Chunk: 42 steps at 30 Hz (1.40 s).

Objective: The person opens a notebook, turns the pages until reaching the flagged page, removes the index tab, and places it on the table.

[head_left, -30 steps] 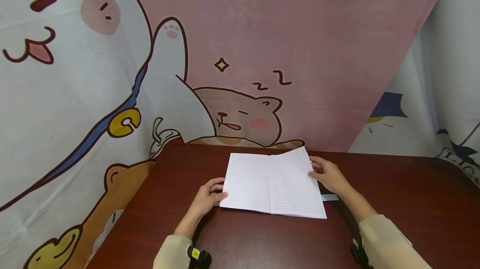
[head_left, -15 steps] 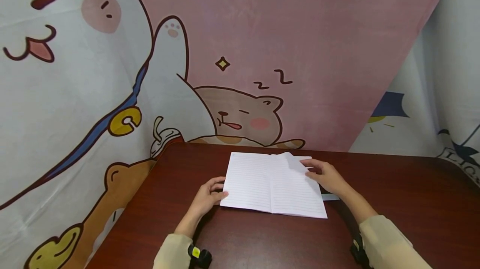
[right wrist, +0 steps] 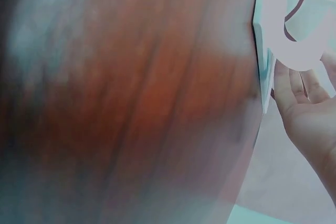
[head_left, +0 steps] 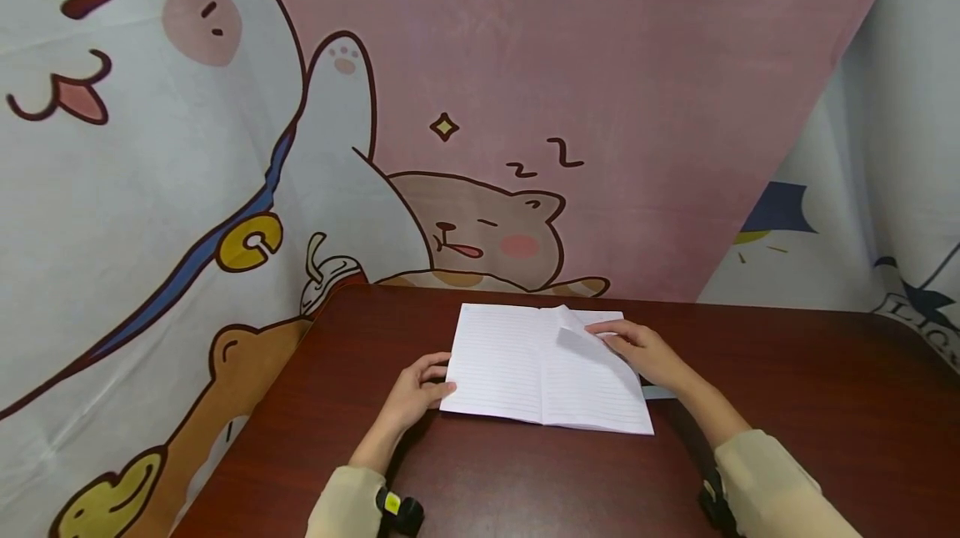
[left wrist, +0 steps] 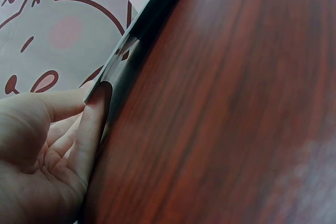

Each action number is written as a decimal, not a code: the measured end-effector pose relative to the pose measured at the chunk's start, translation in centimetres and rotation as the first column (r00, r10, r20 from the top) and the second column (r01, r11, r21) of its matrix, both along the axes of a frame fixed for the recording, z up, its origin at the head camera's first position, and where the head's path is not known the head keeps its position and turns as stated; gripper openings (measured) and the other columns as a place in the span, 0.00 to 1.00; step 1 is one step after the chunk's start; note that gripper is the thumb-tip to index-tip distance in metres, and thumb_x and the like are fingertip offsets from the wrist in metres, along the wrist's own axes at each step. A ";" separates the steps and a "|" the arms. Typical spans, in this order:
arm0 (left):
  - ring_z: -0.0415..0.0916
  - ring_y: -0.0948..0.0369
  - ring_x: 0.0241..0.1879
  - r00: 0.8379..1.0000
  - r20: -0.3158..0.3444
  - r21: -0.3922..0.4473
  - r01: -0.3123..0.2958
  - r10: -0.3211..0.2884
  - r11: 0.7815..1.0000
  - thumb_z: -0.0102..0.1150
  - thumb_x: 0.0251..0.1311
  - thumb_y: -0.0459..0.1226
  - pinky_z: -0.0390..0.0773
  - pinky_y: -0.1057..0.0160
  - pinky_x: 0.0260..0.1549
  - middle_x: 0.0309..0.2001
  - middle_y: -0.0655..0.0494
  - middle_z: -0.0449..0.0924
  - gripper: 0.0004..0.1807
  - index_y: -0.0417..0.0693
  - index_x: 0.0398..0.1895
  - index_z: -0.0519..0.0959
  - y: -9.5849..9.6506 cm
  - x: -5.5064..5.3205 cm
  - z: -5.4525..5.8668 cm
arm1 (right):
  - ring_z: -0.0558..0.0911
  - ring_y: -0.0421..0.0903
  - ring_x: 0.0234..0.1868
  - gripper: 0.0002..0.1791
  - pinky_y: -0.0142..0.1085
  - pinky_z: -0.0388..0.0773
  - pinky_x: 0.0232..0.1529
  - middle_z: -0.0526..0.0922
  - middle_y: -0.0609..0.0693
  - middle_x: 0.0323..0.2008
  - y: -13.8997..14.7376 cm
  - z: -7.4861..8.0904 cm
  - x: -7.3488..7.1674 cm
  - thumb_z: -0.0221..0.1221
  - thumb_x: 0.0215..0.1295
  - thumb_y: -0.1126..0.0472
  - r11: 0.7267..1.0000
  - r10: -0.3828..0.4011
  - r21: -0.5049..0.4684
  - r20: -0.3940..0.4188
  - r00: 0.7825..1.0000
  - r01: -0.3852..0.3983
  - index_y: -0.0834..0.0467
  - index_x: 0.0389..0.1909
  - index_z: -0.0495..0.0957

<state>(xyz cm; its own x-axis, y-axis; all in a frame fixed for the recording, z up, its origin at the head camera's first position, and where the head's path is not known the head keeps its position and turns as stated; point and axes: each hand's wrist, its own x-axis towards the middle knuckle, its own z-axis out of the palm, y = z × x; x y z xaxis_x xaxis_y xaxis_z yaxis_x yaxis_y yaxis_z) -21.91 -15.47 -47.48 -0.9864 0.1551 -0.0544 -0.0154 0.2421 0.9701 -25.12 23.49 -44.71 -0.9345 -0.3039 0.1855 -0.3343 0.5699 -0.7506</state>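
Observation:
An open notebook (head_left: 492,367) with lined white pages lies on the table in the head view. At its left edge my left hand (head_left: 412,394) grips it; in the left wrist view the thumb is above the edge and a finger (left wrist: 90,135) beneath. My right hand (head_left: 651,356) holds the upper outer part of a right-hand page (head_left: 592,354), which is lifted and bent toward the spine. The right wrist view shows that page (right wrist: 299,51) curving over the fingers, with part of the hand cut off by the frame.
The dark reddish-brown table (head_left: 525,480) extends around the notebook. A pale strip (head_left: 660,393) sticks out from under the notebook's right side. Behind the table hangs a cartoon-printed cloth (head_left: 637,104). A black device (head_left: 405,515) is strapped at the left wrist.
My right hand has moved left, folding the page corner from its far right position inward over the notebook. The left hand and the notebook have stayed in place.

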 end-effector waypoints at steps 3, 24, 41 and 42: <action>0.83 0.59 0.39 1.000 0.003 0.001 -0.002 0.002 1.000 0.64 0.62 0.31 0.85 0.60 0.37 0.53 0.37 0.81 0.27 0.39 0.65 0.72 0.0 0.0 0.1 | 0.77 0.48 0.47 0.17 0.37 0.74 0.45 0.81 0.60 0.58 -0.1 0.1 0.0 0.54 0.72 0.68 1.000 0.011 0.000 -0.004 1.000 -0.011 0.55 0.57 0.81; 0.84 0.59 0.39 1.000 0.005 0.012 0.006 -0.006 1.000 0.64 0.62 0.30 0.85 0.60 0.37 0.54 0.35 0.81 0.28 0.37 0.66 0.71 0.0 0.0 0.0 | 0.81 0.46 0.36 0.18 0.33 0.80 0.34 0.81 0.64 0.51 -1.5 -0.4 -0.2 0.64 0.64 0.65 0.995 0.084 -0.059 0.065 0.994 -0.081 0.64 0.55 0.79; 0.83 0.59 0.39 1.000 0.008 0.014 0.005 -0.005 1.000 0.63 0.62 0.30 0.85 0.60 0.37 0.54 0.35 0.80 0.28 0.38 0.66 0.71 0.0 0.1 0.2 | 0.81 0.54 0.44 0.17 0.30 0.81 0.39 0.79 0.64 0.51 -3.1 -0.7 0.1 0.65 0.61 0.69 0.991 0.088 -0.105 0.022 0.996 -0.086 0.65 0.51 0.81; 0.83 0.59 0.39 1.000 0.008 0.015 0.004 -0.004 1.000 0.64 0.62 0.30 0.85 0.60 0.37 0.54 0.36 0.81 0.28 0.38 0.66 0.71 0.0 0.1 0.1 | 0.82 0.55 0.44 0.17 0.31 0.81 0.41 0.79 0.64 0.50 -3.3 -0.7 0.1 0.65 0.61 0.69 0.990 0.089 -0.108 0.014 0.996 -0.087 0.65 0.51 0.81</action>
<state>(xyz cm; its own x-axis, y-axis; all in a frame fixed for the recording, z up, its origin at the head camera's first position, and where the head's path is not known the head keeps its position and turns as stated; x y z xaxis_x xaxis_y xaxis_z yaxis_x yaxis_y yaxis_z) -21.82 -15.48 -47.35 -0.9853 0.1601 -0.0597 -0.0221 0.2272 0.9736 -24.97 20.23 -45.40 -0.9085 -0.3644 0.2044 -0.3651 0.4546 -0.8124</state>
